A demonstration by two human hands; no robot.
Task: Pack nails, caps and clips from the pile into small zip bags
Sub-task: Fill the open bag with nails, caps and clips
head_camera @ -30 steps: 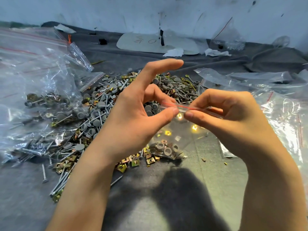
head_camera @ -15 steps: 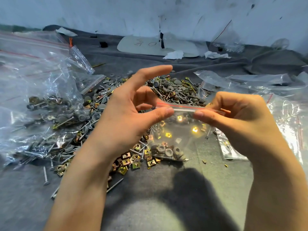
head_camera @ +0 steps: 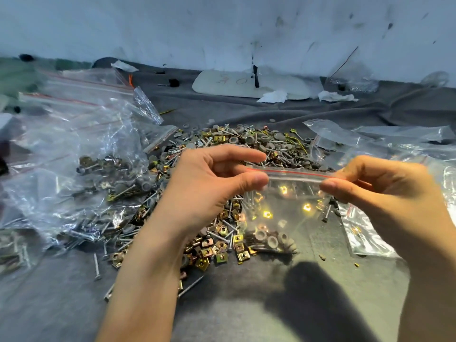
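Note:
A small clear zip bag [head_camera: 288,206] with a red line along its seal hangs between my hands above the grey cloth. Nails, grey caps and gold clips lie in its bottom. My left hand [head_camera: 209,186] pinches the seal's left end between thumb and fingers. At the seal's right end, my right hand [head_camera: 385,193] pinches it the same way. Behind and below the bag spreads the loose pile [head_camera: 246,149] of nails, grey caps and gold clips.
Filled zip bags [head_camera: 81,164] are heaped at the left. Clear bags [head_camera: 385,141] lie at the right, one flat under my right hand. A white board [head_camera: 249,83] and crumpled paper [head_camera: 272,97] lie at the back by the wall.
My hands have drawn apart along the seal, so more of the bag's top shows between them. The bag hangs lower and flatter than before.

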